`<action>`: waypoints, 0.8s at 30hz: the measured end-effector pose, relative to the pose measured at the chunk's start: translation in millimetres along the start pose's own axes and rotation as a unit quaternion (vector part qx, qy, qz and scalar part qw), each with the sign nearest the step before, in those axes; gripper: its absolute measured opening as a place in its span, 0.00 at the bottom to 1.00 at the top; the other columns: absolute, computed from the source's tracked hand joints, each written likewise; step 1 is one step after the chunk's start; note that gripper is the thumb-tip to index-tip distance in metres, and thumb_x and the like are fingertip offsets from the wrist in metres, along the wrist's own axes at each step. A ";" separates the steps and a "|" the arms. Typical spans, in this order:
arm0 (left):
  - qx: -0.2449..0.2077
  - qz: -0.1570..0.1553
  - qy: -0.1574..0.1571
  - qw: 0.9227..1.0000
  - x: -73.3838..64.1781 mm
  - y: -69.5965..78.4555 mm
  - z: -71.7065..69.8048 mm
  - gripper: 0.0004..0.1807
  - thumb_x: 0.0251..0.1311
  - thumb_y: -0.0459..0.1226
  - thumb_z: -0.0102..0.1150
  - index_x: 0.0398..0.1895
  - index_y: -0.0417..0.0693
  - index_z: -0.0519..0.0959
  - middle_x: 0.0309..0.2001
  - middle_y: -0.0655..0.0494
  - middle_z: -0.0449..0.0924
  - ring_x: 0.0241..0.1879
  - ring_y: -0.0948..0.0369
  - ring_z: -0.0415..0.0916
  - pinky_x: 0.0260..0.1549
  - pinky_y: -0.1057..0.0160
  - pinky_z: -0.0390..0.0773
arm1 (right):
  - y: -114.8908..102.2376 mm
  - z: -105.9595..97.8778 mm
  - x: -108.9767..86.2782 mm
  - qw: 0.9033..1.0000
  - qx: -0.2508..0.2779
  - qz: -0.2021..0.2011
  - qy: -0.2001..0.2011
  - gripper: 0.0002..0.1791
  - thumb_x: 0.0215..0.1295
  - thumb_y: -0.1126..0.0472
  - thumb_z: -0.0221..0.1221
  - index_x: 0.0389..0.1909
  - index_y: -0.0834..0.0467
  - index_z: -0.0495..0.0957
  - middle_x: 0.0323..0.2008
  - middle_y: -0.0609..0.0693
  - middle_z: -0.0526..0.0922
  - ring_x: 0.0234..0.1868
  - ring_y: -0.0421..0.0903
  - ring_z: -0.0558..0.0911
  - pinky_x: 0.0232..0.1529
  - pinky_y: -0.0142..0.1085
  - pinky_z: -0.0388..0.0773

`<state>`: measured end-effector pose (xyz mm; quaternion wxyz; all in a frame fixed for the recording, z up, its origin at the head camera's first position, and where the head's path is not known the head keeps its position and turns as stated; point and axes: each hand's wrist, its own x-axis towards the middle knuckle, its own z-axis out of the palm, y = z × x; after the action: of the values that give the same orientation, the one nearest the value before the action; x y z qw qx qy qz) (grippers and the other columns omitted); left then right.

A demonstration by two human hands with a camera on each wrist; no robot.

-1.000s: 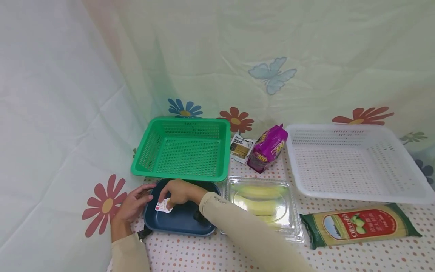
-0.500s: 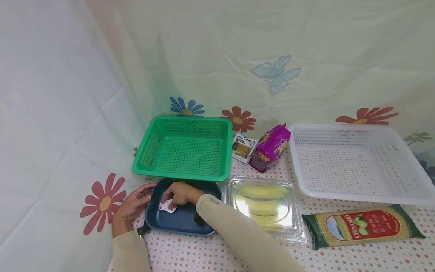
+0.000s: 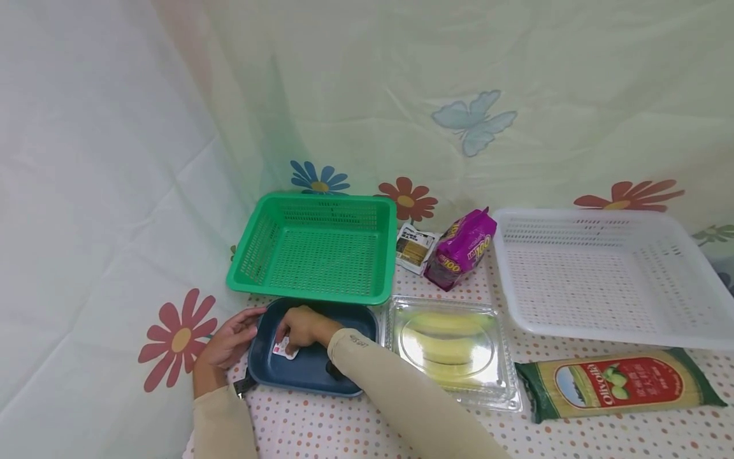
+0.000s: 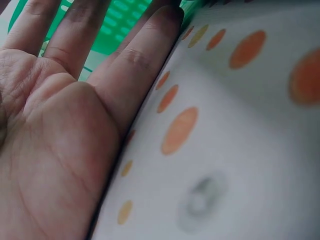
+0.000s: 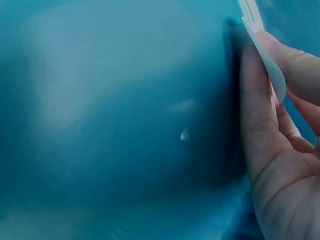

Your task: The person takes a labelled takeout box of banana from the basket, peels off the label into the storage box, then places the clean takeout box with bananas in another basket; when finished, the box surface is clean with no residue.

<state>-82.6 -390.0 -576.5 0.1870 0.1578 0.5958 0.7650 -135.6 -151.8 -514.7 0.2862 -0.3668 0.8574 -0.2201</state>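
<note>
My right hand (image 3: 302,325) reaches down into a dark blue rectangular tray (image 3: 309,373). Between thumb and fingers it pinches a small white card (image 3: 285,348) with red print, held near the tray floor. In the right wrist view the thin card (image 5: 270,70) shows edge-on in the pinch. My left hand (image 3: 227,341) is at the tray's left side, fingertips right at the rim. Its palm and extended fingers (image 4: 75,40) fill the left part of the left wrist view, with nothing in the palm.
Behind the tray stands a green basket (image 3: 321,261). To its right lie a small packet (image 3: 414,248) and a purple bag (image 3: 461,248). A clear box of bananas (image 3: 453,350) sits right of the tray. Farther right are a white basket (image 3: 579,274) and a spaghetti pack (image 3: 622,386).
The head view has shifted, so everything sits slightly further right in it. Slightly less of the card shows under my right fingers. The left hand keeps its place at the rim.
</note>
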 end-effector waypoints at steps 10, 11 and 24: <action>0.008 0.004 -0.005 1.000 1.2 -4.1 -4.8 0.27 0.74 0.19 0.38 0.74 0.36 0.63 0.66 0.61 0.76 0.64 0.66 0.75 0.59 0.66 0.78 | 1.6 -5.0 -4.1 0.991 0.120 0.044 -0.038 0.14 0.61 0.65 0.71 0.47 0.50 0.89 0.41 0.44 0.84 0.28 0.38 0.82 0.27 0.31 0.84; 0.008 0.004 -0.003 1.000 1.4 -4.5 -5.0 0.27 0.73 0.19 0.38 0.74 0.35 0.62 0.66 0.61 0.77 0.63 0.67 0.75 0.59 0.66 0.79 | 1.7 -5.4 -4.8 0.988 0.139 0.051 -0.041 0.14 0.62 0.66 0.70 0.47 0.51 0.89 0.39 0.45 0.83 0.26 0.40 0.83 0.25 0.33 0.84; 0.011 -0.002 0.014 1.000 0.0 -4.6 -3.7 0.28 0.73 0.19 0.39 0.73 0.42 0.68 0.65 0.61 0.77 0.62 0.66 0.75 0.59 0.66 0.79 | 7.5 -2.6 -4.0 0.985 0.147 0.076 -0.055 0.20 0.58 0.63 0.74 0.51 0.44 0.89 0.18 0.42 0.79 0.14 0.36 0.73 0.19 0.27 0.74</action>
<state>-83.9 -392.1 -581.9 0.1781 0.1477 0.6071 0.7602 -138.8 -143.6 -515.9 0.3993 -0.2664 0.8241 -0.3006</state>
